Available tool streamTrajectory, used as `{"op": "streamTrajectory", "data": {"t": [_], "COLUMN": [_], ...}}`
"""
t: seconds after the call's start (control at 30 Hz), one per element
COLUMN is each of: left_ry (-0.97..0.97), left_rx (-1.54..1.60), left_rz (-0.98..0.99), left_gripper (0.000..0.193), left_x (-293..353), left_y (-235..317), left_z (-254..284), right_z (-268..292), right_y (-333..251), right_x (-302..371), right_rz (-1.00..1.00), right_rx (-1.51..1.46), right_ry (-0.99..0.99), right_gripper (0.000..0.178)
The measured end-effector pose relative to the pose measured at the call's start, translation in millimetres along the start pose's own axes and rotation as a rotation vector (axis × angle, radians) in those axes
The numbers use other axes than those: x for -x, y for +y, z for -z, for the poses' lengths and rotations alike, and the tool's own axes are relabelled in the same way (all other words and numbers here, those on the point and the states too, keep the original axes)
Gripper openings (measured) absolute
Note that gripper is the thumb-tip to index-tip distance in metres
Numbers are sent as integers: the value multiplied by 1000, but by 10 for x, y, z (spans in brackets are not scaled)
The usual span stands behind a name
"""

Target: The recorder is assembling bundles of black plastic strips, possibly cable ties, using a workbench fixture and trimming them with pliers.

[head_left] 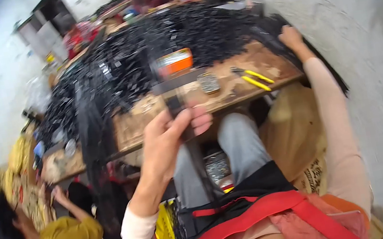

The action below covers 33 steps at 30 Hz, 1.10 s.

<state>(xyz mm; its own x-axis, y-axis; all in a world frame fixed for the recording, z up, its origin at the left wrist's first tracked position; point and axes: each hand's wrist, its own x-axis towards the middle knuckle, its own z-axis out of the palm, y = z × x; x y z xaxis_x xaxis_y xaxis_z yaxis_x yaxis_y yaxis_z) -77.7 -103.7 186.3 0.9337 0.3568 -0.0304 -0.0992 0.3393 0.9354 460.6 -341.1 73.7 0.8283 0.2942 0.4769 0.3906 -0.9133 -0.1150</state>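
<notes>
Black strap [175, 103]: pinched in your left hand [168, 131], tail hanging over your lap [238, 139]. Right hand [292, 37] at strap bundle [273, 36], right side of worktop [268, 59]; its grip, can't tell. Hard pull there could drag the bundle off the edge.

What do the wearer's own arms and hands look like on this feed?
Both arms have plain, pale pinkish sleeves: the left sleeve ends partway up the forearm, the right sleeve nearer the wrist. The left hand and right hand are ungloved; blur hides finer details.
</notes>
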Motion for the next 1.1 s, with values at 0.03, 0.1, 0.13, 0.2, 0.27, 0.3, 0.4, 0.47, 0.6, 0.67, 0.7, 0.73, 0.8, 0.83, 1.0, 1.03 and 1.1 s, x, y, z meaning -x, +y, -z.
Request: {"op": "streamTrajectory", "data": {"t": [0.03, 0.1, 0.13, 0.2, 0.27, 0.3, 0.4, 0.47, 0.6, 0.67, 0.7, 0.73, 0.8, 0.83, 1.0, 1.03, 1.1], "left_ry": [-12, -53, -41, -17, -5, 2, -3, -2, -4, -18, -35, -36, 6, 32, -253, -246, -232], "left_rx": [-5, 19, 48, 69, 64, 65, 50, 42, 53, 28, 3, -18, 10, 35, 366, 375, 217], "left_rz": [14, 46, 31, 15, 12, 18, 4, 4, -11, -11, -5, 3, 17, 24, 111, 127, 21], "left_gripper": [25, 30, 27, 26, 26, 26, 27, 26, 22, 21, 21, 22, 23, 24, 43, 43, 43], "left_x": [-54, -211, -267, -320, -343, -357, -361, -330, -198, -105, -68, -62, -10, -4, 192, 213, 241], "left_y": [-20, -57, -111, -173, -150, -137, -168, -179, -184, -195, -205, -216, -224, -244, -141, -139, -126], "left_z": [38, 74, 134, 271, 254, 240, 228, 238, 314, 358, 373, 392, 372, 362, 379, 360, 317], "right_z": [58, 445, 602, 1193, 1920, 2151, 2441, 2367, 2156, 2155, 2199, 2155, 2116, 2151, 2264, 2302, 2338], "right_y": [-19, 58, -221, -974, -1563, -1808, -2501, -2740, -2944, -2919, -2911, -2953, -3138, -3213, -3200, -3186, -3194], "right_x": [-114, -390, -445, -311, 114, 383, 1193, 1562, 2038, 2071, 2054, 2001, 1820, 1838, 2033, 2046, 1993], "right_rz": [8, 258, 317, 340, 370, 444, 432, 495, 565, 738, 797, 810, 718, 430, 480, 458, 588], "right_rx": [-79, -156, -335, -656, -926, -1077, -1272, -1311, -1198, -1103, -1009, -1156, -1421, -1732, -1916, -1919, -1790], "right_ry": [51, 205, 275, 115, -231, -358, -722, -850, -646, -624, -637, -608, -810, -994, -1361, -1371, -1404], "right_gripper": [28, 31, 32, 34, 31, 28, 30, 28, 33, 34, 35, 37, 43, 46, 44, 44, 46]}}
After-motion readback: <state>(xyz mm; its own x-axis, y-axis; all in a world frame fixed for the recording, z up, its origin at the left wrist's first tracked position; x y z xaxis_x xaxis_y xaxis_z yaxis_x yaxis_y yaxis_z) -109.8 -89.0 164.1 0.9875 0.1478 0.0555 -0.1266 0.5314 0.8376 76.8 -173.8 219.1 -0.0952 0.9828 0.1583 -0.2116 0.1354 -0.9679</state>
